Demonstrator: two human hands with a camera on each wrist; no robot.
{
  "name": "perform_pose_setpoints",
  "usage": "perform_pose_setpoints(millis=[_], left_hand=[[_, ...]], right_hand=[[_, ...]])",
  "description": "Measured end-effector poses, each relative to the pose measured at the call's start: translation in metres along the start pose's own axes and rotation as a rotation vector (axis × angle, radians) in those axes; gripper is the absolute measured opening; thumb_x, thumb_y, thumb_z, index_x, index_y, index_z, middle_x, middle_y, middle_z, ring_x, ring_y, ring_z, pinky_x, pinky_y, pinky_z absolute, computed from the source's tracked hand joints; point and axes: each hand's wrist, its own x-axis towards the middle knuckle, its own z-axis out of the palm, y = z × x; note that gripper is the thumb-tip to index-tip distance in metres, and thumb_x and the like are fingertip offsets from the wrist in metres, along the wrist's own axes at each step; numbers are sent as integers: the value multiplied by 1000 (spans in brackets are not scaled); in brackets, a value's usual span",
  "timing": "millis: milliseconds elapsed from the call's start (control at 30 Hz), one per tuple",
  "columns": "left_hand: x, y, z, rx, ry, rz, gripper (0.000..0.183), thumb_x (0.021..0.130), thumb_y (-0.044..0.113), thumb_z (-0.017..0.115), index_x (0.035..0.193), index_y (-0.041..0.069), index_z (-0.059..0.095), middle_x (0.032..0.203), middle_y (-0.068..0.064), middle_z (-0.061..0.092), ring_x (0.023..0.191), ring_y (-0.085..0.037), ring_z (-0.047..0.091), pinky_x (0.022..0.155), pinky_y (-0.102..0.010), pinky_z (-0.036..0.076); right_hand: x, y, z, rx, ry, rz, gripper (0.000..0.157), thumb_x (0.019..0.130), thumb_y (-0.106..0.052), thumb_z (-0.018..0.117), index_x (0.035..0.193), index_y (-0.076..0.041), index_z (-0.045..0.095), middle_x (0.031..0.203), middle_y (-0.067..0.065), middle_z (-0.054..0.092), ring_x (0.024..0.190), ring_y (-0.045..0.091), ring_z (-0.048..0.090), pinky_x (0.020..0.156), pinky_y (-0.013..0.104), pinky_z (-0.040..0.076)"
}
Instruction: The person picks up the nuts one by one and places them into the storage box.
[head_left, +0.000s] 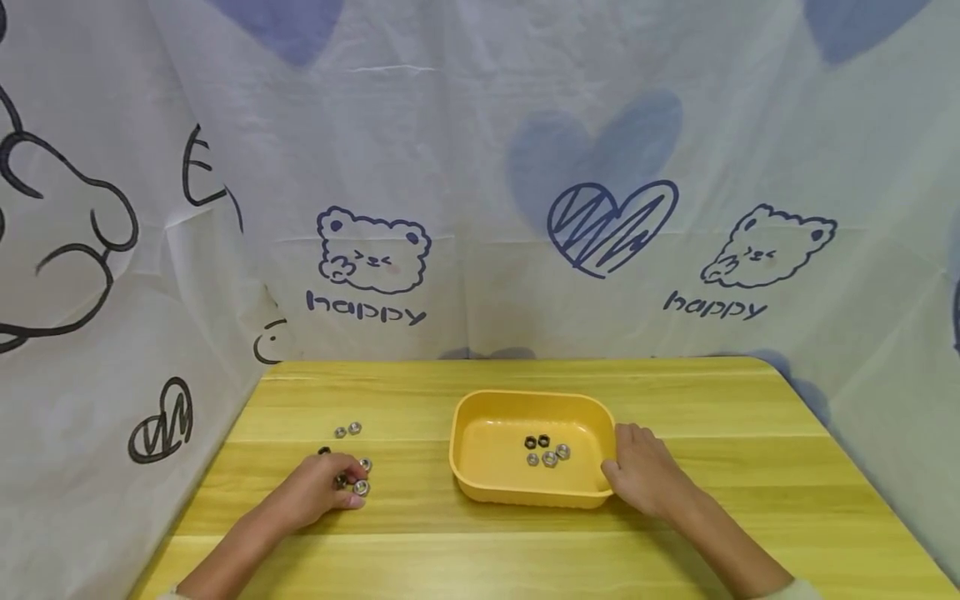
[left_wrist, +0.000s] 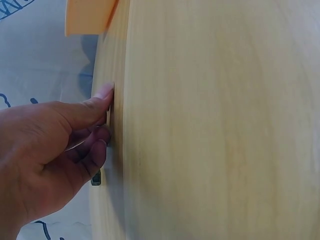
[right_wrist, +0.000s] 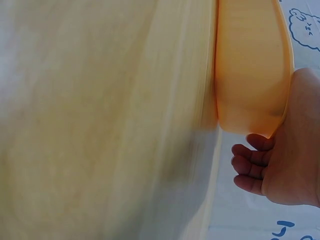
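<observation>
Head view: left hand (head_left: 318, 490) at nine o'clock from the yellow tray (head_left: 525, 497); thumb and fingers bent, narrow gap, tips at a silver hex nut (head_left: 362, 488) (cannot tell whether it is pinched). Loose silver nut (head_left: 365, 464) at two o'clock of this hand, silver pair (head_left: 355, 427) at one, black hex nut (head_left: 324, 451) at twelve. Right hand (head_left: 647, 471) grips the tray's three o'clock rim, thumb inside, fingers outside. Tray, on the wooden tabletop (head_left: 420, 558), contains two black nuts (head_left: 543, 441); three silver nuts (head_left: 550, 459) toward five o'clock from those.
</observation>
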Motion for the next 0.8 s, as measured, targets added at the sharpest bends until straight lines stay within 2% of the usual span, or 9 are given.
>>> perform_pose_setpoints(millis=[233,433,633,800], left_hand=[[0,1,0,-21,-40,-6,22,86,28,83,99,14,72,92,7,68,81,0,56,73,-24,51],[-1,1,1,-23,-68,-14,20,91,25,79,102,12,69,93,6,67,81,-2,56,72,-24,50],[-2,6,-3,19,-24,-16,21,94,24,76,108,9,70,99,5,73,91,-7,66,79,-26,56],[-1,9,-6,1,13,40,20,95,18,74,108,4,69,100,1,72,87,-3,65,75,-24,56]], right_hand=[[1,1,0,8,-10,5,42,100,-21,47,128,10,48,114,16,55,101,30,48,87,46,40],[1,-1,0,4,-12,-1,46,100,-21,47,132,11,47,119,20,56,106,33,51,92,51,42],[0,-2,-1,5,-20,6,49,101,-23,46,136,12,45,127,23,55,113,36,50,97,56,42],[0,-2,0,-1,-10,1,47,100,-22,46,133,12,46,122,21,56,109,34,50,94,53,42]])
